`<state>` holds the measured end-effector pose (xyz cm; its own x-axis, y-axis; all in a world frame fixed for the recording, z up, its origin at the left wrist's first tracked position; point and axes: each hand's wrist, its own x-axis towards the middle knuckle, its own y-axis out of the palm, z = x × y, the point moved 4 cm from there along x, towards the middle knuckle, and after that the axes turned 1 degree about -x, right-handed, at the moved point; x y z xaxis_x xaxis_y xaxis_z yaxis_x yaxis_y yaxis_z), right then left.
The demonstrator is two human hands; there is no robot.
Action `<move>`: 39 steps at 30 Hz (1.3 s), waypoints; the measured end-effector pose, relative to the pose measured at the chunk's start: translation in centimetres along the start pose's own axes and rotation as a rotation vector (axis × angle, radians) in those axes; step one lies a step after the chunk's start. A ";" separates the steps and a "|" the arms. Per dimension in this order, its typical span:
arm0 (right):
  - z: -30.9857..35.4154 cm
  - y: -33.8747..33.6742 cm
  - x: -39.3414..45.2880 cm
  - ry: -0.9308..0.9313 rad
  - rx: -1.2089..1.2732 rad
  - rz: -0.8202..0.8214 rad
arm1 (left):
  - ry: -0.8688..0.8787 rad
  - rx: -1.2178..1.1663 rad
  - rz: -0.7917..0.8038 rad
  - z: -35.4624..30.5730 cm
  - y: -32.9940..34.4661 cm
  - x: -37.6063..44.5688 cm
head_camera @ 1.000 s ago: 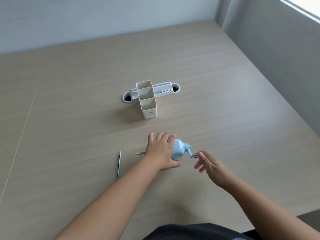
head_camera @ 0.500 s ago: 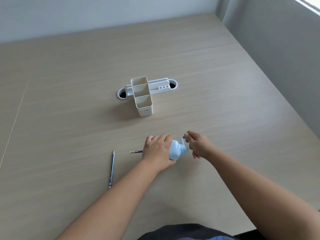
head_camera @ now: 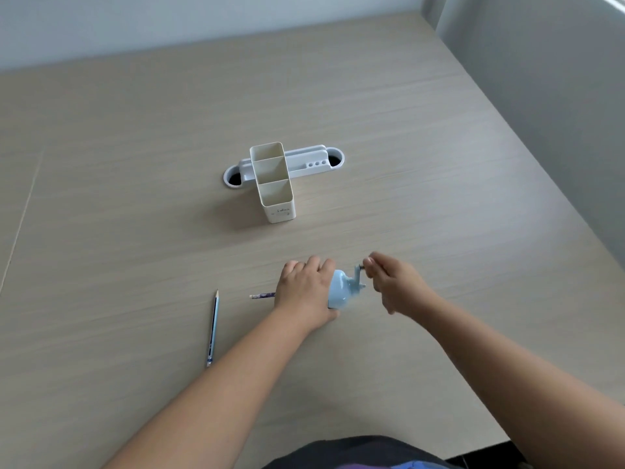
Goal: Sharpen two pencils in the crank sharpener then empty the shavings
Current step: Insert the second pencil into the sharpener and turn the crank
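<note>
A light blue crank sharpener [head_camera: 340,292] stands on the wooden table. My left hand [head_camera: 306,291] covers its left side and holds it down. A dark patterned pencil [head_camera: 262,295] sticks out to the left from under that hand, its front end hidden. My right hand [head_camera: 392,282] pinches the crank handle [head_camera: 359,273] at the sharpener's right end, with the handle near the top of its turn. A second, blue pencil [head_camera: 213,328] lies loose on the table to the left, tip pointing away from me.
A cream pen holder with three compartments [head_camera: 274,182] stands further back, in front of a white cable grommet tray [head_camera: 304,162] set into the table. A grey wall runs along the right edge of the table [head_camera: 473,214].
My right hand has carried the crank handle around, from low at the right a second ago up to the top of its turn. My left hand has stayed on the sharpener.
</note>
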<state>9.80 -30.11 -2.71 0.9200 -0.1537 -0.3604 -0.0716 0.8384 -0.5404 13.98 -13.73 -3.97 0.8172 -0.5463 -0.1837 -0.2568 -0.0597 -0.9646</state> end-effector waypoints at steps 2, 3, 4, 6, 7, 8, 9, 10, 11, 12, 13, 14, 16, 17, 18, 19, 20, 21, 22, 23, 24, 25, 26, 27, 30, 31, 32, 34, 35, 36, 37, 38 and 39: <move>-0.3 0.3 2.1 0.056 -0.076 0.036 | 0.004 -0.014 -0.008 0.1 -0.1 -0.1; -0.8 0.6 2.6 0.072 -0.146 0.068 | -0.001 -0.025 -0.009 0.1 -0.1 -0.2; -1.3 0.9 2.8 0.080 -0.215 0.101 | -0.005 -0.034 -0.013 0.1 -0.1 -0.3; -2.3 1.5 2.7 0.082 -0.362 0.148 | -0.009 -0.038 -0.025 0.1 -0.2 -0.3; -2.8 2.0 2.2 0.079 -0.449 0.170 | -0.015 -0.038 -0.028 0.1 -0.2 -0.3; -3.3 2.5 1.3 0.078 -0.512 0.192 | -0.022 -0.037 -0.028 0.1 -0.2 -0.2; -3.8 3.0 0.0 0.078 -0.527 0.215 | -0.024 -0.032 -0.028 0.2 -0.1 -0.3; -4.1 3.2 -1.5 0.069 -0.503 0.230 | -0.019 -0.023 -0.031 0.1 0.0 -0.2; -4.1 3.1 -3.1 0.055 -0.459 0.241 | -0.012 -0.012 -0.035 0.1 0.0 -0.2; -3.8 2.7 -4.1 0.038 -0.399 0.237 | -0.008 -0.006 -0.035 0.1 0.1 -0.2; -3.2 2.0 -4.4 0.018 -0.333 0.215 | -0.007 -0.005 -0.032 0.1 0.0 -0.2; -2.5 1.3 -4.0 -0.011 -0.268 0.169 | -0.012 -0.014 -0.021 0.1 0.0 -0.2; -0.6 0.3 -1.9 -0.044 -0.149 0.056 | -0.023 -0.042 0.002 0.2 -0.1 -0.2; 0.2 0.1 -0.6 -0.039 -0.101 0.028 | -0.023 -0.046 0.000 0.3 -0.2 -0.1; 0.7 0.2 0.7 -0.022 -0.070 0.031 | -0.019 -0.044 0.000 0.4 -0.3 -0.1; 0.5 0.6 1.8 0.009 -0.067 0.049 | -0.016 -0.041 0.004 0.4 -0.2 -0.3; -0.2 1.0 2.4 0.046 -0.088 0.074 | -0.015 -0.038 0.004 0.5 -0.1 -0.4; -1.0 1.4 2.5 0.073 -0.128 0.095 | -0.011 -0.037 -0.006 0.5 -0.1 -0.5; -1.8 1.7 2.4 0.076 -0.187 0.097 | -0.005 -0.035 -0.020 0.4 -0.1 -0.5; -2.5 1.8 2.2 0.054 -0.263 0.082 | -0.001 -0.034 -0.028 0.4 -0.1 -0.6; -2.9 1.8 2.0 0.028 -0.339 0.059 | -0.001 -0.038 -0.030 0.3 -0.2 -0.6; -3.0 1.7 1.9 0.012 -0.392 0.033 | 0.001 -0.043 -0.027 0.4 -0.2 -0.6; -3.0 1.7 1.9 0.008 -0.419 0.021 | 0.004 -0.046 -0.027 0.3 -0.2 -0.5; -3.0 1.8 2.0 0.018 -0.450 0.038 | 0.005 -0.046 -0.028 0.2 -0.2 -0.5; -3.5 3.2 0.7 0.069 -0.564 0.213 | -0.022 -0.053 -0.027 0.3 -0.1 -0.7; -3.8 3.6 -0.4 0.074 -0.553 0.262 | -0.028 -0.052 -0.032 0.3 0.0 -0.6; -4.1 3.8 -1.7 0.062 -0.517 0.288 | -0.032 -0.047 -0.037 0.3 0.1 -0.6; -3.8 3.2 -4.0 0.040 -0.356 0.299 | -0.038 -0.031 -0.036 0.3 0.2 -0.5; -3.3 2.6 -4.4 0.042 -0.230 0.277 | -0.039 -0.024 -0.030 0.3 0.2 -0.5; -2.6 2.0 -4.1 0.041 -0.086 0.235 | -0.037 -0.020 -0.021 0.2 0.2 -0.4; -1.6 1.3 -3.4 0.037 0.042 0.182 | -0.034 -0.017 -0.011 0.2 0.2 -0.4; -0.7 0.7 -2.4 0.030 0.121 0.123 | -0.029 -0.015 -0.004 0.2 0.2 -0.3; -0.1 0.3 -1.1 0.029 0.140 0.079 | -0.023 -0.015 -0.003 0.2 0.2 -0.3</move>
<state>8.74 -29.69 -2.55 0.9020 -0.0976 -0.4205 -0.0872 0.9128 -0.3990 13.79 -13.37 -4.10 0.8297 -0.5266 -0.1851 -0.2618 -0.0744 -0.9622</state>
